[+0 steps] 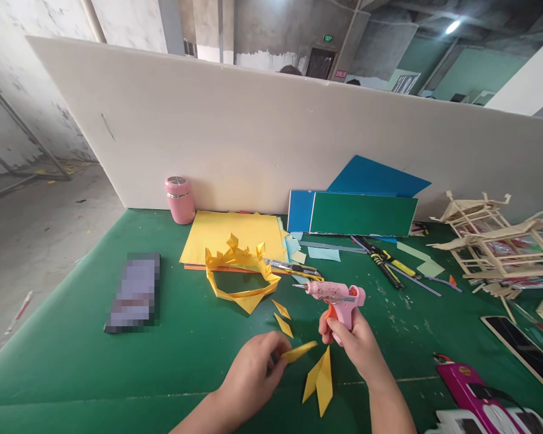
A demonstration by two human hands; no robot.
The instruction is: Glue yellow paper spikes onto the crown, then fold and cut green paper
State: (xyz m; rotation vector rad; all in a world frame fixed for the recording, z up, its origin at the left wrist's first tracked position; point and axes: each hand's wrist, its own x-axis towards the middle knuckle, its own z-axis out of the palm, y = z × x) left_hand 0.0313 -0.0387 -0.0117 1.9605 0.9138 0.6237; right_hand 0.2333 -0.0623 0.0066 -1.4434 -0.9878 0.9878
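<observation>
Pinched in the fingers of my left hand (256, 369) is a folded yellow paper piece (300, 351), its tip pointing right. My right hand (357, 345) grips a pink glue gun (332, 293) by its handle, with the nozzle facing left above the table. Folded yellow paper points (321, 381) lie joined in a V between my hands. Small yellow paper diamonds (283, 325) rest just beyond my left hand. A yellow paper crown (242, 296) stands behind them, partly over a stack of yellow paper sheets (235, 235).
A pink flask (180, 200) and a blurred phone-like slab (136, 292) sit left. Cutters (382, 265), paper scraps and a green board (364, 214) lie at the back. Wooden stick models (502, 235), a dark-screened device (525, 349) and a magenta power strip (479, 392) occupy the right.
</observation>
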